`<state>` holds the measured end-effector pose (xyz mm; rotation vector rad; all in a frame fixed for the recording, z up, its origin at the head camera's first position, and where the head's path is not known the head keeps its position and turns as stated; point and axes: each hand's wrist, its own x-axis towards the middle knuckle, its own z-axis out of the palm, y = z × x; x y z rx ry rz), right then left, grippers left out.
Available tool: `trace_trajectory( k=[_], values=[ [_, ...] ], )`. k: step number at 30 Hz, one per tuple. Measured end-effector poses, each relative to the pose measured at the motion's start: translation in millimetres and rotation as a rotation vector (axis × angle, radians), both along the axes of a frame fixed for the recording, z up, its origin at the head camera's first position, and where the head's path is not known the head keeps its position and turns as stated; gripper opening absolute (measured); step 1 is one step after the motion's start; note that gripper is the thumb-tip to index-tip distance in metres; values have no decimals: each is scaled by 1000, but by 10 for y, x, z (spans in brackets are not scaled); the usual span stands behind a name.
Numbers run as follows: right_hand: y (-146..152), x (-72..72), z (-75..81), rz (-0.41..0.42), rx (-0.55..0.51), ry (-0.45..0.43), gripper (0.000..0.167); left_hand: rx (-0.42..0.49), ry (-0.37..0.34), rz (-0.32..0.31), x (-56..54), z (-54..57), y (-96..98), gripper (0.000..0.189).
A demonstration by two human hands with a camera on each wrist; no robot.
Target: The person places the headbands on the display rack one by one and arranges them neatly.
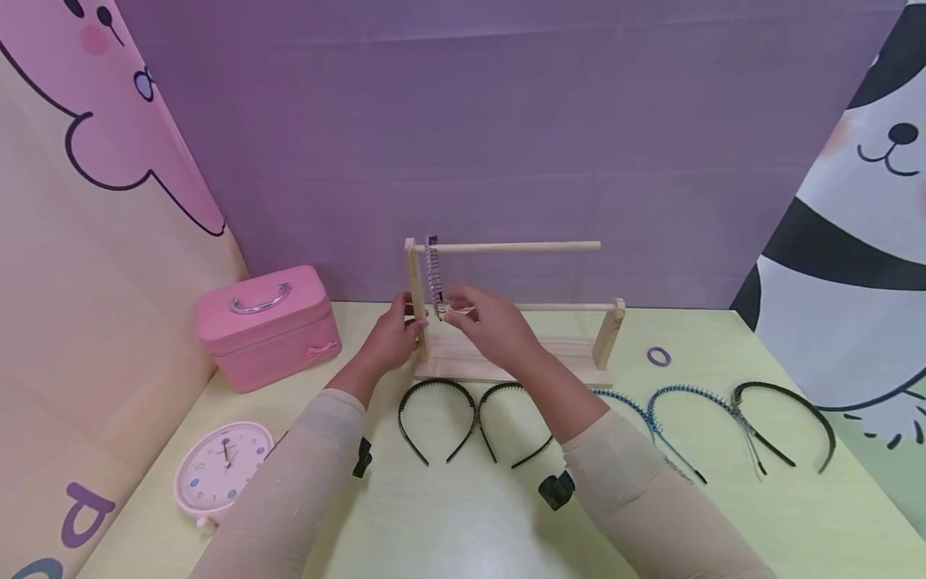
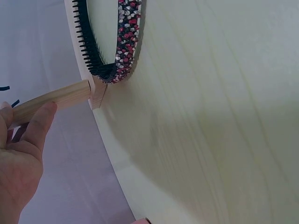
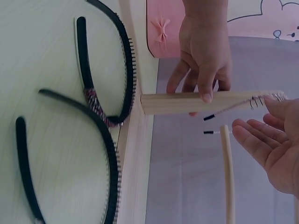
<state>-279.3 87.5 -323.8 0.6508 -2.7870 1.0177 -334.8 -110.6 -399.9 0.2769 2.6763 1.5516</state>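
Observation:
A wooden two-rod rack [image 1: 514,370] stands at the back of the table. My left hand [image 1: 394,334] grips its left upright post [image 2: 70,95], thumb on one side and fingers on the other. A slim headband with teeth [image 1: 435,277] hangs over the upper rod [image 1: 521,247], close to that post. My right hand [image 1: 495,326] pinches the lower part of this headband between thumb and fingers. In the right wrist view, the headband's two dark-tipped ends [image 3: 209,118] point away from the right hand [image 3: 275,149].
Several headbands lie in a row before the rack: black ones [image 1: 436,382] with a speckled band on one, blue ones [image 1: 683,388], and a black one [image 1: 784,386] at far right. A purple ring [image 1: 659,351] lies behind them. Leftward are a pink case [image 1: 271,330] and a clock [image 1: 224,474].

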Motion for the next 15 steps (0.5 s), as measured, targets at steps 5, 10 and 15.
trace_trajectory(
  k=[5, 10, 15],
  values=[
    [215, 68, 2, -7, 39, 1, 42, -1, 0, 1, -11, -17, -9, 50],
    [507, 172, 27, -49, 70, 1, 40, 6, 17, -2, -11, -31, -30, 49],
    [836, 274, 51, -114, 91, -2, 44, 3, 9, -11, -2, -24, -50, 50]
  ],
)
